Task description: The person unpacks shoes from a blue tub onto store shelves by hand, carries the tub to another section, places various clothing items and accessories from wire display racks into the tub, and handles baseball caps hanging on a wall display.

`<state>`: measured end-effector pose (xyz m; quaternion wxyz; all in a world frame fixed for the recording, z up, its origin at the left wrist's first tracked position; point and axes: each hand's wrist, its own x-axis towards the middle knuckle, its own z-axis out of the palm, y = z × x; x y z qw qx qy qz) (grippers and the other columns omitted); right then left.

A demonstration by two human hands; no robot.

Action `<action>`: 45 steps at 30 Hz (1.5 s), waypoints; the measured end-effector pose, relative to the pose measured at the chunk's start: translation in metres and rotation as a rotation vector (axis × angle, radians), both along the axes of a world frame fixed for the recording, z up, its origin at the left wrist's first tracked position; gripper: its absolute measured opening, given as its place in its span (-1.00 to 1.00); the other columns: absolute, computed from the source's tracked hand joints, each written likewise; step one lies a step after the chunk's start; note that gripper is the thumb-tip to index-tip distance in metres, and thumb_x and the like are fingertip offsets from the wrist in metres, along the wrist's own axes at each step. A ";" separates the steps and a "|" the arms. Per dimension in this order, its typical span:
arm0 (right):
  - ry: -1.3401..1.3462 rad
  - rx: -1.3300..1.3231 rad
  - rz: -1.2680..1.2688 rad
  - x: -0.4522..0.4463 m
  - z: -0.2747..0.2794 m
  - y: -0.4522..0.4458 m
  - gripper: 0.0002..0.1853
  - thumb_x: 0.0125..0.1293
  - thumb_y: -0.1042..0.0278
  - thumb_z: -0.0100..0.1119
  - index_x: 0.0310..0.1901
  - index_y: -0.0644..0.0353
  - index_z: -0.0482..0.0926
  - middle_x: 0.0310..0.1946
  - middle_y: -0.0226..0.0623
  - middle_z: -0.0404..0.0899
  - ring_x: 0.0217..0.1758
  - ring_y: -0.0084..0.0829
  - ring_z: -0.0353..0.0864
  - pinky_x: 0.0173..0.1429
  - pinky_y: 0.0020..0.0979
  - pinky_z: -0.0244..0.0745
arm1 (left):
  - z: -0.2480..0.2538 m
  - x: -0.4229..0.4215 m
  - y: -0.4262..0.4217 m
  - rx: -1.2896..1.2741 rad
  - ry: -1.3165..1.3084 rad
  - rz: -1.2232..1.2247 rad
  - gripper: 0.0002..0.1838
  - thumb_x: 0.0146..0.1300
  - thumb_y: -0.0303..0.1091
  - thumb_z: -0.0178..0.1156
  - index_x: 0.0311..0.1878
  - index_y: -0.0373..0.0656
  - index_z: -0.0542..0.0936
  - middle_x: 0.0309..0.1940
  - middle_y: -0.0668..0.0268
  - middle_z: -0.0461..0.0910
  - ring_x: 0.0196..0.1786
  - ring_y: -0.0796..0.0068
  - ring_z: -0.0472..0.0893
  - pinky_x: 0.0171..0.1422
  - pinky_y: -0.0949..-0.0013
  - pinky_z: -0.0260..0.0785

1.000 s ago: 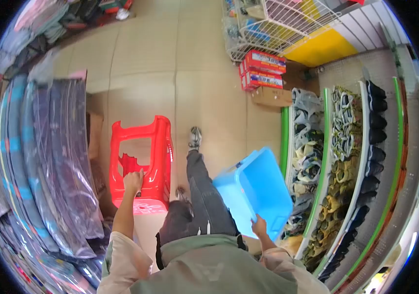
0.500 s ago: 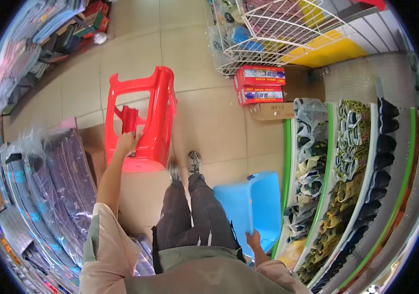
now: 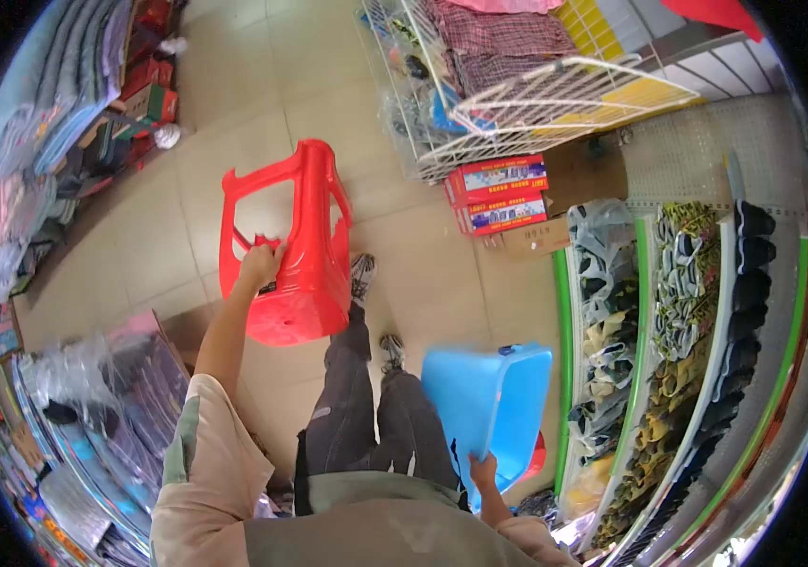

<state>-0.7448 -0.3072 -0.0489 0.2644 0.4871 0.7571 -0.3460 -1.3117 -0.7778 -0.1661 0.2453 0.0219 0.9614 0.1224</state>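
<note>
My left hand (image 3: 260, 268) is closed on a red plastic stool (image 3: 298, 307), held out on its side with its legs pointing away from me. On the right, my right hand (image 3: 484, 472) grips the rim of a light blue plastic bin (image 3: 464, 395), whose opening faces right. The bin hangs beside my right leg. Part of a red object (image 3: 537, 457) shows behind the bin; what it is I cannot make out.
Shoe shelves (image 3: 643, 350) with green edges run along the right. Ahead stand a white wire basket (image 3: 555, 99) and red boxes (image 3: 508, 210). Plastic-wrapped goods (image 3: 130, 378) lie at the lower left, stacked textiles (image 3: 54, 104) at the upper left. The tiled floor (image 3: 234, 104) stretches forward.
The wire basket, boxes and wrapped goods now appear nearer. My other foot is in front. The stool has shifted slightly right, and the red object has come into view behind the bin.
</note>
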 end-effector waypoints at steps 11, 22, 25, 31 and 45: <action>-0.073 0.091 -0.153 -0.069 0.034 -0.075 -0.76 0.13 0.42 0.38 -0.16 0.31 0.68 -0.31 -0.03 0.73 -0.24 -0.13 0.74 -0.12 -0.20 0.57 | -0.012 -0.192 -0.021 -0.017 -0.204 0.102 -0.28 0.44 0.23 -0.14 -0.02 -0.37 0.62 -0.04 -0.26 0.60 0.12 -0.22 0.57 0.27 -0.02 0.36; 0.078 0.026 -0.350 -0.144 0.065 -0.156 -0.82 0.17 0.46 0.34 -0.19 0.29 0.67 -0.35 -0.12 0.73 -0.30 -0.25 0.71 -0.17 -0.22 0.56 | -0.018 -0.237 -0.086 0.014 0.265 -0.121 -0.45 0.44 0.04 0.03 0.18 -0.30 0.49 0.12 -0.17 0.47 0.14 -0.19 0.51 0.22 -0.07 0.39; 0.072 0.096 -0.334 -0.149 0.053 -0.190 -0.82 0.16 0.45 0.35 -0.20 0.28 0.68 -0.36 -0.12 0.72 -0.31 -0.26 0.71 -0.18 -0.22 0.55 | 0.019 -0.190 -0.102 -0.121 0.056 -0.165 -0.43 0.34 -0.06 0.19 0.25 -0.29 0.44 0.22 -0.17 0.40 0.19 -0.18 0.49 0.22 -0.06 0.41; 0.172 0.167 -0.299 -0.165 0.035 -0.271 -0.82 0.13 0.43 0.36 -0.19 0.15 0.72 -0.33 -0.15 0.72 -0.25 -0.19 0.72 -0.16 -0.23 0.56 | 0.096 -0.062 -0.141 -0.114 -0.257 -0.643 -0.47 0.31 0.02 0.21 0.18 -0.17 0.52 0.25 0.00 0.33 0.30 0.02 0.37 0.28 0.00 0.40; 0.185 0.267 -0.386 -0.208 0.010 -0.401 -0.82 0.11 0.46 0.38 -0.21 0.14 0.74 -0.34 -0.19 0.75 -0.39 -0.35 0.75 -0.32 -0.29 0.63 | 0.192 -0.034 -0.301 0.029 -0.394 -0.644 -0.63 0.15 -0.26 0.31 0.00 -0.22 0.61 -0.05 -0.12 0.54 0.07 -0.10 0.57 0.21 0.12 0.46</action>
